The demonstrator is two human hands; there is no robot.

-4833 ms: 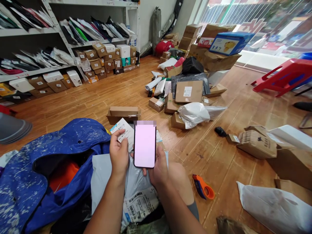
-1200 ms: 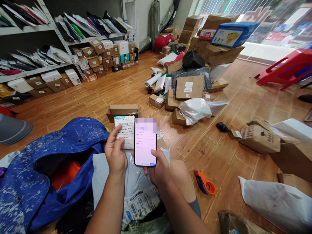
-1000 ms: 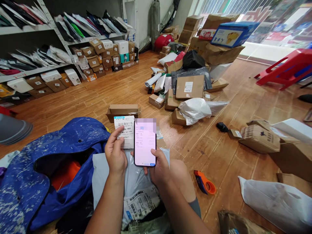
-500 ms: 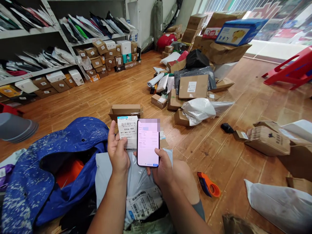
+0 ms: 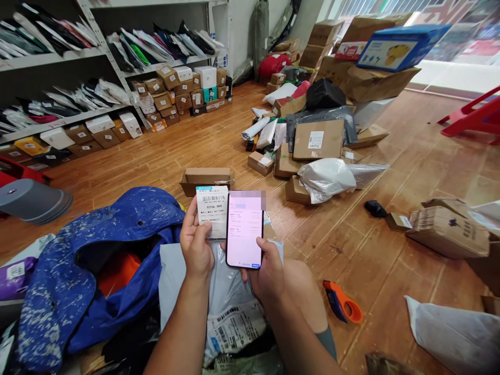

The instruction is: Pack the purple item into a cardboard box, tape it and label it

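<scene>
My left hand [image 5: 197,240] is closed on a white shipping label [image 5: 213,211] with a barcode and a blue top strip, its thumb pressed on the printed face. In my right hand [image 5: 267,268] a smartphone [image 5: 244,234] is held upright, its lit screen showing a pale list and a small blue button. The phone overlaps the label's right edge. Below both hands, a light grey mailer bag [image 5: 221,281] with a printed label lies across my lap. Other dark and greenish packages lie under it, partly hidden by my forearms.
To the left lies a blue, paint-flecked sack [image 5: 128,219], its mouth showing orange inside. An orange tape dispenser [image 5: 344,302] rests on the wooden floor at right. A heap of parcels [image 5: 318,138] stands ahead. Shelves [image 5: 58,60] hold several packages, and a grey bucket [image 5: 33,198] is far left.
My left fingers, partly raised before, have closed in behind the label, which is now straighter. The view has turned slightly left, so the surroundings sit further right.
</scene>
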